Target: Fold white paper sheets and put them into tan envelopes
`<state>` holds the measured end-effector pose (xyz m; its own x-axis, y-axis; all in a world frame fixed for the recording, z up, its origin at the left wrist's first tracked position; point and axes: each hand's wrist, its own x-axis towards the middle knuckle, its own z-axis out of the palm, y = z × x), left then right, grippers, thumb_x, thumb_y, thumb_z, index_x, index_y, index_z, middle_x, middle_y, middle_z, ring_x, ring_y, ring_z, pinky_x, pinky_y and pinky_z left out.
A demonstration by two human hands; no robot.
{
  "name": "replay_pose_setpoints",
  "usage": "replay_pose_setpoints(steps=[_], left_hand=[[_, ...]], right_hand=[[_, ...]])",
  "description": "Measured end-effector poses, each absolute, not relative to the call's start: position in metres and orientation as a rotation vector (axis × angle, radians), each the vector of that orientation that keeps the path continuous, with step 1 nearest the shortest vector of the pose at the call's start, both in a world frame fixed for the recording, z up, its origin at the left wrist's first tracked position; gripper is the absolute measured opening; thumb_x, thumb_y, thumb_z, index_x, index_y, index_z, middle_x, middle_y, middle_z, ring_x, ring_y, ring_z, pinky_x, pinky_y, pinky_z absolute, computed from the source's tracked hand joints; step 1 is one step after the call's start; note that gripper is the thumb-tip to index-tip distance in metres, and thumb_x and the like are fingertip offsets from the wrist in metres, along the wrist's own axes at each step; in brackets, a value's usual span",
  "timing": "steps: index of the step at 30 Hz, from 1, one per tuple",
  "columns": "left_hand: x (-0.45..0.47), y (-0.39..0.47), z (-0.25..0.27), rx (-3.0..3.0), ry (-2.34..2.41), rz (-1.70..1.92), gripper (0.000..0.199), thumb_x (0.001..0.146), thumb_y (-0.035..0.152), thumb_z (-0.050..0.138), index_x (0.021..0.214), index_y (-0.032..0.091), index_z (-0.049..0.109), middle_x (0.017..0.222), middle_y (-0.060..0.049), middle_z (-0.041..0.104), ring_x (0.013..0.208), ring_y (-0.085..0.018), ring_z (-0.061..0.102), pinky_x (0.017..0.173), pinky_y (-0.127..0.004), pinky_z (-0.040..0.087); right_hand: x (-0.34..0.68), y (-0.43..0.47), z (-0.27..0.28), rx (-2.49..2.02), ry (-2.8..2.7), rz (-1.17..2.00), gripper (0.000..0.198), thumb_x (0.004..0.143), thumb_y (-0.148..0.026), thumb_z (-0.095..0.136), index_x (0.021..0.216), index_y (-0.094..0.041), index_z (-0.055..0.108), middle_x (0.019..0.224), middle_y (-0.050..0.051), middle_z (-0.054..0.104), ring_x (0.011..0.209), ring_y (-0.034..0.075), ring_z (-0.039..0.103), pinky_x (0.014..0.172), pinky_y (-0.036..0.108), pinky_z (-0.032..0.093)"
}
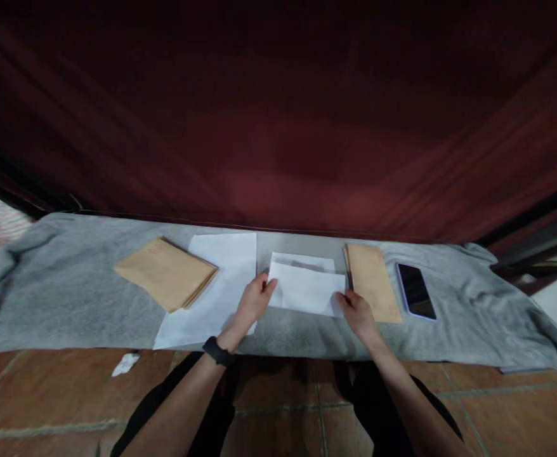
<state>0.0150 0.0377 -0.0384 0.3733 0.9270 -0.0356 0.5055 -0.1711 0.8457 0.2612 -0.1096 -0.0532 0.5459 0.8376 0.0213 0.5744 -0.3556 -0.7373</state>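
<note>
My forearms (183,397) slant inward across the near edge of the grey cloth-covered surface (92,311). I have my left hand (254,301) pinching the left end of a folded white paper (304,293), my right hand (358,315) its lower right corner, mid-surface, between two kraft envelope stacks (167,273).

Hands (252,303) (358,314), two; brown envelope stacks (167,270) (372,279), two (envelopes in each uncountable); phone (416,291), one; black wristband (217,351), one; crumpled white scrap (125,364), one; white papers (307,292), number uncertain.
</note>
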Motion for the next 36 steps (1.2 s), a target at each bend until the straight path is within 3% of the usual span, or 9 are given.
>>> replay_pose_setpoints(steps=[6, 10, 14, 17, 22, 28, 36], left_hand=[[0.019, 0.048, -0.035, 1.822, 1.255, 0.589, 0.03, 0.084, 0.04, 0.054, 0.062, 0.023, 0.044, 0.057, 0.006, 0.04, 0.058, -0.013, 0.041, 0.058, -0.025, 0.031], [0.017, 0.056, -0.04, 1.794, 1.271, 0.544, 0.034, 0.081, 0.037, 0.056, 0.054, 0.023, 0.039, 0.052, 0.007, 0.034, 0.054, -0.012, 0.039, 0.054, -0.025, 0.028], [0.02, 0.055, -0.038, 1.884, 1.373, 0.503, 0.031, 0.084, 0.033, 0.055, 0.057, 0.023, 0.044, 0.052, 0.006, 0.04, 0.056, -0.013, 0.044, 0.057, -0.026, 0.03], [0.027, 0.053, -0.031, 2.047, 1.494, 0.37, 0.027, 0.091, 0.031, 0.051, 0.066, 0.022, 0.053, 0.059, 0.003, 0.052, 0.061, -0.015, 0.053, 0.061, -0.027, 0.033], [0.04, 0.049, -0.017, 2.179, 1.689, 0.136, 0.026, 0.099, 0.033, 0.044, 0.096, 0.019, 0.065, 0.086, -0.009, 0.072, 0.083, -0.023, 0.068, 0.07, -0.03, 0.041], [0.047, 0.047, -0.013, 2.207, 1.756, 0.01, 0.031, 0.102, 0.036, 0.041, 0.114, 0.018, 0.063, 0.101, -0.014, 0.075, 0.095, -0.025, 0.071, 0.077, -0.031, 0.046], [0.057, 0.045, -0.019, 2.26, 1.864, 0.024, 0.037, 0.104, 0.036, 0.036, 0.123, 0.017, 0.06, 0.099, -0.014, 0.076, 0.095, -0.027, 0.073, 0.077, -0.033, 0.051]], right_hand=[[0.263, -0.089, -0.045, -2.316, -1.238, 0.359, 0.03, 0.094, -0.036, 0.05, 0.072, -0.021, 0.064, 0.065, 0.003, 0.068, 0.061, 0.016, 0.061, 0.055, 0.024, 0.036], [0.256, -0.083, -0.045, -2.474, -1.283, 0.319, 0.029, 0.099, -0.036, 0.049, 0.086, -0.021, 0.07, 0.077, 0.006, 0.074, 0.07, 0.018, 0.07, 0.058, 0.024, 0.039], [0.25, -0.078, -0.041, -2.633, -1.351, 0.226, 0.031, 0.101, -0.036, 0.047, 0.095, -0.021, 0.073, 0.082, 0.011, 0.077, 0.078, 0.023, 0.074, 0.063, 0.027, 0.045], [0.25, -0.073, -0.038, -2.681, -1.397, 0.182, 0.032, 0.103, -0.037, 0.046, 0.1, -0.02, 0.072, 0.083, 0.013, 0.077, 0.082, 0.026, 0.075, 0.067, 0.029, 0.048], [0.251, -0.063, -0.038, -2.705, -1.401, 0.109, 0.032, 0.104, -0.036, 0.045, 0.105, -0.017, 0.071, 0.084, 0.014, 0.077, 0.081, 0.025, 0.076, 0.069, 0.029, 0.05], [0.249, -0.058, -0.043, -2.717, -1.415, 0.012, 0.033, 0.104, -0.034, 0.045, 0.106, -0.013, 0.069, 0.08, 0.015, 0.076, 0.075, 0.023, 0.075, 0.066, 0.028, 0.05], [0.244, -0.059, -0.051, -2.68, -1.429, -0.227, 0.041, 0.106, -0.038, 0.039, 0.113, -0.008, 0.066, 0.073, 0.015, 0.073, 0.069, 0.024, 0.073, 0.06, 0.028, 0.045]])
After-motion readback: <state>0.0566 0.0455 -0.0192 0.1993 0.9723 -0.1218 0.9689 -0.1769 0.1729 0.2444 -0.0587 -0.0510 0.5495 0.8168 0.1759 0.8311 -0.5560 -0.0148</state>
